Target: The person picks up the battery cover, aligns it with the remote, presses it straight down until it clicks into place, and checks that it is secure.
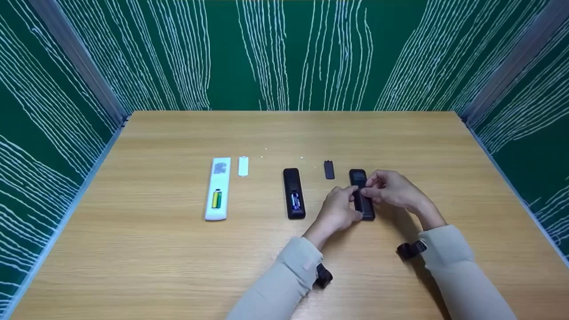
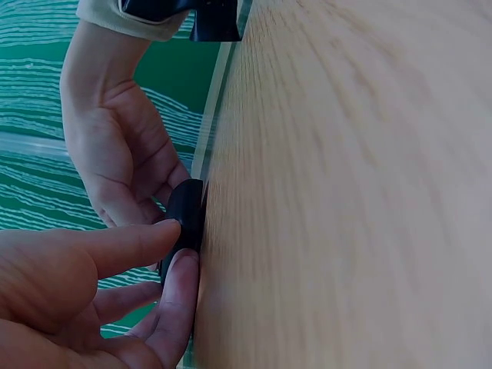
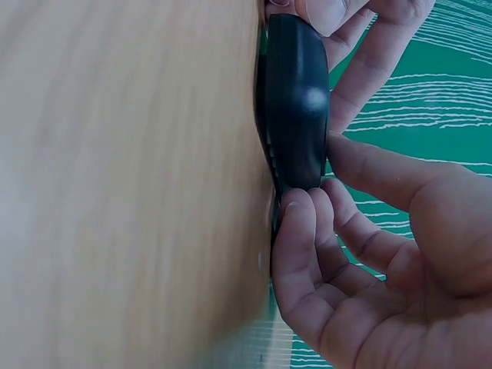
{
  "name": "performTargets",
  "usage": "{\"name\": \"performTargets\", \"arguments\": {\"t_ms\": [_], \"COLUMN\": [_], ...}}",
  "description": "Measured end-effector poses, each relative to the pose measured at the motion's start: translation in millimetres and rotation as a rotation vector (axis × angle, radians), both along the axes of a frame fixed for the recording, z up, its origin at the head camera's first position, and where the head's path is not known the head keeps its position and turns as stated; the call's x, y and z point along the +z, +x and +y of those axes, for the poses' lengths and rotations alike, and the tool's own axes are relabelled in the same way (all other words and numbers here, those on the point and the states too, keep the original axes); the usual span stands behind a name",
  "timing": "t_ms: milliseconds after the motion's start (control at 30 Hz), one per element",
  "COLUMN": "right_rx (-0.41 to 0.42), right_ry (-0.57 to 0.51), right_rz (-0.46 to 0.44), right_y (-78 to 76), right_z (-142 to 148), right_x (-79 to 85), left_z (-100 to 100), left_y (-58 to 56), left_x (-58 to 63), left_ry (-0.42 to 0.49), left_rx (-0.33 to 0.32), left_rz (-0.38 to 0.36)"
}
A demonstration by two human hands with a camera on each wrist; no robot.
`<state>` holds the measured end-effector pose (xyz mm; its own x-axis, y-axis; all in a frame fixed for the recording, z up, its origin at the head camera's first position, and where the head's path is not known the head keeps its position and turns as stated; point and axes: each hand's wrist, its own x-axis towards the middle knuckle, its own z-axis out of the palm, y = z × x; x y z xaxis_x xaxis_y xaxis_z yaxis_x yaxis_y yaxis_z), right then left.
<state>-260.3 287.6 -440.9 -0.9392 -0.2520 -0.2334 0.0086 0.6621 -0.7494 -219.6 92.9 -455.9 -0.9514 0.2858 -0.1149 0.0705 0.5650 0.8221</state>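
A black remote control (image 1: 366, 207) lies face down on the table at the right, between my hands. My left hand (image 1: 336, 209) grips it from the left, thumb by its near end and fingers further up. From the right, my right hand (image 1: 393, 191) pinches its upper part, the thumb on the back. In the right wrist view the thumb and fingertips of the right hand (image 3: 384, 254) meet one end of the black remote (image 3: 298, 108). The left wrist view has the left hand (image 2: 100, 300) around the near end. Fingers partly hide the remote's middle.
A second black remote (image 1: 291, 180) shows batteries in its bay. A white remote (image 1: 218, 178) with yellow-green batteries lies further left. A white battery cover (image 1: 243, 166) and a black battery cover (image 1: 329, 170) rest behind. Green patterned walls (image 1: 231, 53) enclose the table (image 1: 178, 266).
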Motion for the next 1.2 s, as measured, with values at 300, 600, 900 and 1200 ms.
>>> {"name": "performTargets", "arguments": {"t_ms": [300, 600, 900, 1200], "right_rx": [-0.001, -0.006, -0.005, 0.002], "right_ry": [0.007, 0.021, 0.015, 0.016], "right_rz": [-0.001, -0.004, -0.003, -0.009], "right_y": [-0.6, -0.4, -0.8, 0.6], "right_z": [-0.3, -1.0, -0.6, -1.3], "right_x": [-0.2, 0.4, -1.2, 1.5], "left_z": [0.4, 0.2, -0.4, -0.1], "left_y": [0.3, 1.1, 1.5, 1.9], "left_x": [-0.8, 0.1, -0.2, 1.1], "left_ry": [0.004, -0.002, -0.015, -0.017], "left_rx": [0.004, 0.005, -0.002, 0.007], "left_rz": [0.005, 0.012, 0.032, 0.011]}}
